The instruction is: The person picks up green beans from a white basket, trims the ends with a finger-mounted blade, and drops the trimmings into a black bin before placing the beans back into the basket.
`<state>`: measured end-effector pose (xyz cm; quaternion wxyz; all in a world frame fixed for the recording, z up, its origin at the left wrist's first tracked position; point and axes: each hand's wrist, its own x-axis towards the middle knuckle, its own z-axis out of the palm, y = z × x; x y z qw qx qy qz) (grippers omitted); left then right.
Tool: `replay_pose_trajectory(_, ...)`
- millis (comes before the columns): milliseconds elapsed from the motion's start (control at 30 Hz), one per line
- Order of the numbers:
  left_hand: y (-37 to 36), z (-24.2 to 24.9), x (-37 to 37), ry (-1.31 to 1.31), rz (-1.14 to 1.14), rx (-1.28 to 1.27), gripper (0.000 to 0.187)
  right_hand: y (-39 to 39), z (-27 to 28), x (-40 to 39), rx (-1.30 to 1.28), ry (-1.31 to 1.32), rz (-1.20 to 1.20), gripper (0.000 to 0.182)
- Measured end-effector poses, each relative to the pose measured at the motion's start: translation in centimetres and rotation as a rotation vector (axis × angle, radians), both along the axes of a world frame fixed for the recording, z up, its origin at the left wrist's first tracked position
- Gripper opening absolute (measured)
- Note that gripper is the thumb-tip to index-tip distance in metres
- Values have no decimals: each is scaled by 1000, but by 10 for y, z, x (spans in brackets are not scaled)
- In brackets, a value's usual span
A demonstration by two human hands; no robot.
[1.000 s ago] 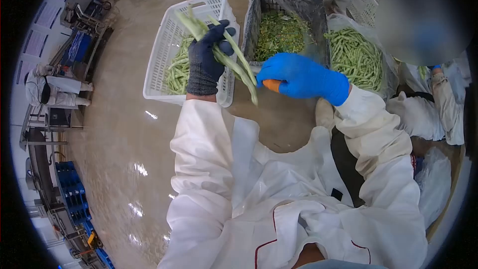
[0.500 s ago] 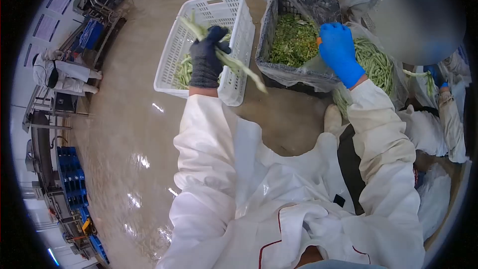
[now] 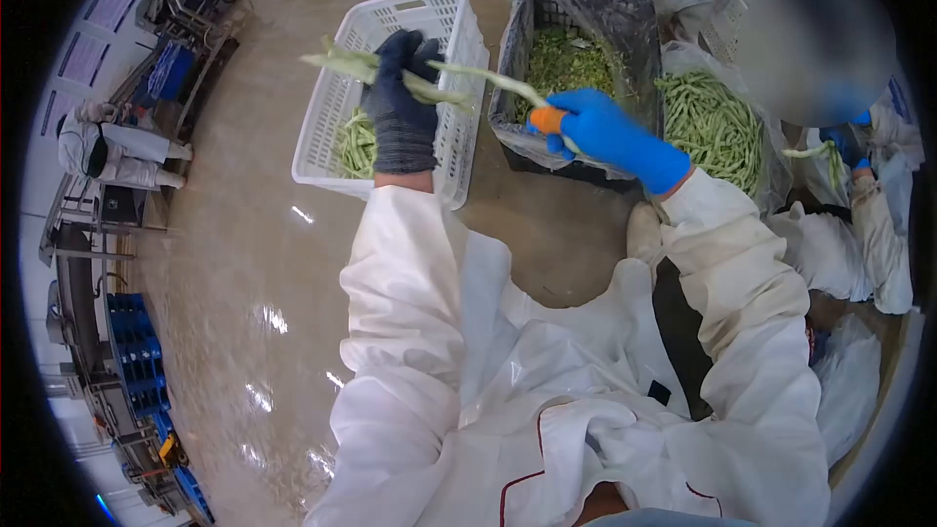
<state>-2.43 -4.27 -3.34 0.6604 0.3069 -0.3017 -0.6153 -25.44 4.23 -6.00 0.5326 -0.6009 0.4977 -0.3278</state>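
While the left hand [image 3: 402, 88] was positioned over the white crate [image 3: 467, 127], its dark-gloved grip was folded around several pale green bean pods [image 3: 344, 61], which projected on both sides. One slender pod [image 3: 503, 81] extended from this grip towards the right hand [image 3: 605, 132] and reached the orange item [image 3: 547, 119]. The blue-gloved right grip was closed about the orange item; whether this was a tool handle could not be determined. Whether the right fingers also pinched the slender pod could not be confirmed. Inside the white crate, further pods [image 3: 357, 146] lay loose. The black crate [image 3: 561, 168], lined with clear plastic and containing loose green matter [image 3: 571, 63], stood just beside it, with the right hand at its near edge.

Judged from this posture, the step in hand was the working of a single pod, its end set at the orange item. The next move appeared to call for a steady left grip, controlled guidance of the slender pod, and fingertips kept clear of the orange item.
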Motion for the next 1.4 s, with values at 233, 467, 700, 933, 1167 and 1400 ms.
replay_pose_trajectory(233, 31, 0, -25, -430, -292, 93, 33, 11, 3, 2, -229, 29, -208, 29)
replay_pose_trajectory(467, 41, 3, -37, -524, -372, -10, 29, 22, 9, 12, -297, 315, 0, 36)
replay_pose_trajectory(700, 55, 4, -47, -1002, -590, 131, 23, -10, 1, -29, -508, 96, -62, 29)
replay_pose_trajectory(933, 54, 7, -48, -1111, -638, 196, 24, -4, 8, -30, -683, 431, -55, 20)
replay_pose_trajectory(1167, 64, 9, -45, -785, -626, -1, 23, 4, 19, -23, -514, 116, -150, 20)
replay_pose_trajectory(1400, 52, 4, -36, -572, -488, -117, 25, -11, 9, -33, -142, -45, -21, 21)
